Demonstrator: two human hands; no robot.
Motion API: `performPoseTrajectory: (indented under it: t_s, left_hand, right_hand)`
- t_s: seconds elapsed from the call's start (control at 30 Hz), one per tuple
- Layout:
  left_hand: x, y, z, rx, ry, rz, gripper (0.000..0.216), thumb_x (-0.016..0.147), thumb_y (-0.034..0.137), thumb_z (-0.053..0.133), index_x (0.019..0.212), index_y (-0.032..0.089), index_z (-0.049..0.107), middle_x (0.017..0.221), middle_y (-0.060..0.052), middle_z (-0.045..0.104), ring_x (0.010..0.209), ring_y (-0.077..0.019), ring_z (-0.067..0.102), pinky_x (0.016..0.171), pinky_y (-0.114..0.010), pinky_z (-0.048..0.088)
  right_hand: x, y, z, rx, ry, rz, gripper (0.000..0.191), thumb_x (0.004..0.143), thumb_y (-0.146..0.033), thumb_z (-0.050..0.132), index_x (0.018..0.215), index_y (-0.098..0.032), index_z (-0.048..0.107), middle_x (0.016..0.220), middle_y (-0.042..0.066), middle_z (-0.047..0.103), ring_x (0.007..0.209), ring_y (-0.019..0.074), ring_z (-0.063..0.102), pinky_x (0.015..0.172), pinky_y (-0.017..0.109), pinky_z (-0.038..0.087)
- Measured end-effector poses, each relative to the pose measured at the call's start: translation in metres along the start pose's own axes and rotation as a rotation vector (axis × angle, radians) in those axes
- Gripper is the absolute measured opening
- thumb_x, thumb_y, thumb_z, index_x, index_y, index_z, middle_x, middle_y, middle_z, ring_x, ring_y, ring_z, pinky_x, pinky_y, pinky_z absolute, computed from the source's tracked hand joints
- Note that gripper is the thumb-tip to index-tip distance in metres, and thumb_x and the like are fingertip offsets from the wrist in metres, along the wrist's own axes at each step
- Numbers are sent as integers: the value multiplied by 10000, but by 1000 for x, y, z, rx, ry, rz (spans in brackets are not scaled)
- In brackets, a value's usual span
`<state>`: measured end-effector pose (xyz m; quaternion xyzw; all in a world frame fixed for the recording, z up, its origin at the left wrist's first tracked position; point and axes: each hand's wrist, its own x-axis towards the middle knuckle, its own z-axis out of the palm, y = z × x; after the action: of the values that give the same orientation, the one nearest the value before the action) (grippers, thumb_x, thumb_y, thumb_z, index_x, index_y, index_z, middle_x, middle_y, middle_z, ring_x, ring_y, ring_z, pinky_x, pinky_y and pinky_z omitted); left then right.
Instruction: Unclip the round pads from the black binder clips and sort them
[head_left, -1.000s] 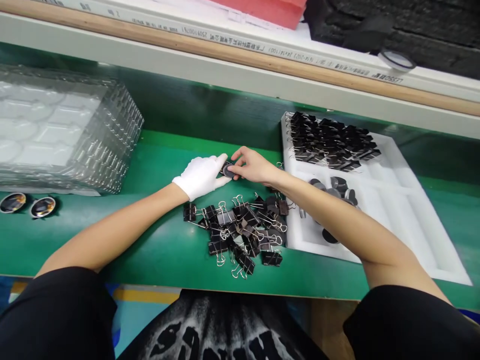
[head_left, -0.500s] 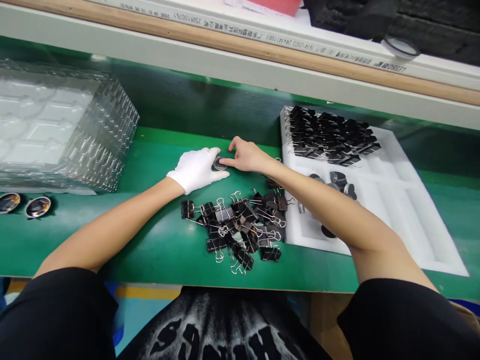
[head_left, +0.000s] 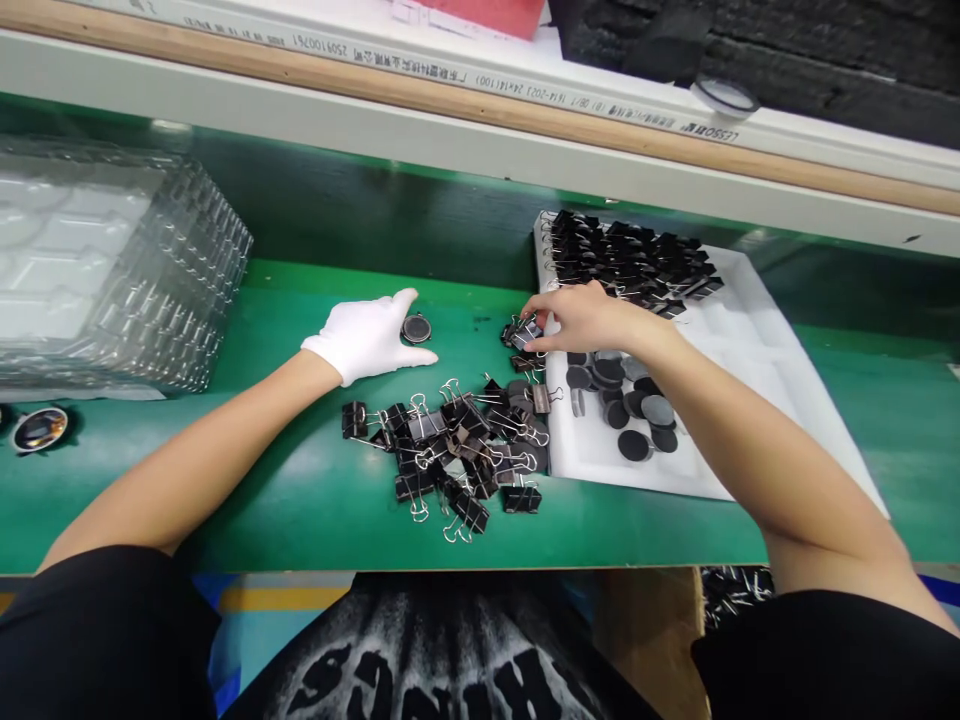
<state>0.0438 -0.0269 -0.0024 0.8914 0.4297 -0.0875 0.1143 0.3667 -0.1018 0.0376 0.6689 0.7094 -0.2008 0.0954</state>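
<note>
My left hand point(head_left: 365, 341), in a white glove, lies on the green table point(head_left: 300, 480) with thumb and forefinger cupped around a small round dark disc point(head_left: 415, 328). My bare right hand point(head_left: 581, 316) is at the left edge of the white foam tray point(head_left: 757, 400), its fingers pinched on a black binder clip point(head_left: 523, 333). A loose heap of black binder clips point(head_left: 457, 455) lies on the table below both hands. Several dark round discs point(head_left: 626, 400) sit in a tray compartment under my right wrist.
A stack of clear plastic blister trays point(head_left: 112, 270) stands at the left. More binder clips point(head_left: 622, 260) fill the tray's far compartment. A shiny round badge point(head_left: 39, 428) lies at the left edge. A shelf rail point(head_left: 480, 150) runs across the back.
My right hand let go of the round disc and moved right to the tray's edge, closing on a binder clip. My left hand stayed beside the disc.
</note>
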Motion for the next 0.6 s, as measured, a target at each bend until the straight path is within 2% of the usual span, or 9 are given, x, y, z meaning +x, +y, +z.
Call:
performPoseTrajectory:
  t_s: [0.07, 0.1, 0.17, 0.27, 0.37, 0.47, 0.53, 0.6]
  left_hand:
    - [-2, -9, -4, 35, -21, 104, 1070, 876, 838, 595, 1728, 310, 218, 1454, -169, 566, 1082, -343, 705, 903, -385, 534]
    - [-1, -13, -5, 37, -22, 160, 1022, 901, 799, 590, 1733, 351, 198, 1550, -158, 488, 1132, -334, 694, 932, -380, 534]
    - [3, -21, -3, 17, 4, 260, 861, 949, 717, 573, 1701, 399, 298, 1634, -104, 404, 1248, -317, 648, 999, -367, 521]
    - [9, -23, 3, -22, 48, 306, 650, 984, 659, 553, 1571, 380, 526, 1527, -53, 526, 1263, -273, 629, 1010, -339, 508]
    - [11, -18, 7, 0, 88, 180, 637, 949, 722, 583, 1397, 278, 671, 1306, -81, 642, 1085, -266, 677, 916, -339, 511]
    - [6, -14, 9, 38, 157, 108, 681, 928, 744, 604, 1376, 235, 679, 1275, -106, 649, 1050, -289, 682, 869, -345, 497]
    - [4, -15, 10, 41, 183, 138, 688, 937, 717, 611, 1460, 270, 631, 1334, -100, 636, 1072, -291, 679, 859, -341, 487]
    - [3, -17, 12, 28, 182, 187, 637, 954, 680, 610, 1469, 307, 629, 1347, -81, 637, 1082, -280, 675, 859, -336, 477]
  right_hand:
    - [-7, -5, 0, 53, 32, -1, 482, 810, -423, 815, 1244, -232, 732, 1047, 68, 737, 1043, 305, 695, 1049, 537, 482]
    - [-11, -6, -3, 105, 50, 0, 514, 806, -406, 811, 1277, -224, 714, 1060, 73, 735, 1040, 299, 698, 1053, 533, 495]
    - [-16, -4, -9, 244, 113, 5, 609, 790, -386, 813, 1352, -201, 668, 1087, 92, 728, 1019, 282, 701, 1019, 489, 545]
    - [-12, -10, -16, 479, 173, -39, 711, 819, -386, 790, 1464, -176, 578, 1161, 119, 713, 969, 248, 711, 923, 409, 602]
    - [8, -35, -11, 556, 107, -108, 649, 886, -347, 736, 1484, -172, 556, 1192, 117, 719, 937, 222, 722, 875, 367, 605]
    - [32, -70, 0, 437, 40, -135, 503, 928, -265, 701, 1413, -162, 616, 1135, 89, 747, 966, 209, 723, 919, 341, 573]
    - [44, -88, 6, 331, 17, -146, 432, 950, -242, 685, 1374, -165, 649, 1109, 75, 756, 1004, 210, 719, 984, 351, 547]
    - [50, -96, 10, 221, 43, -146, 395, 959, -277, 698, 1343, -185, 678, 1172, 80, 741, 1120, 248, 693, 1082, 421, 506]
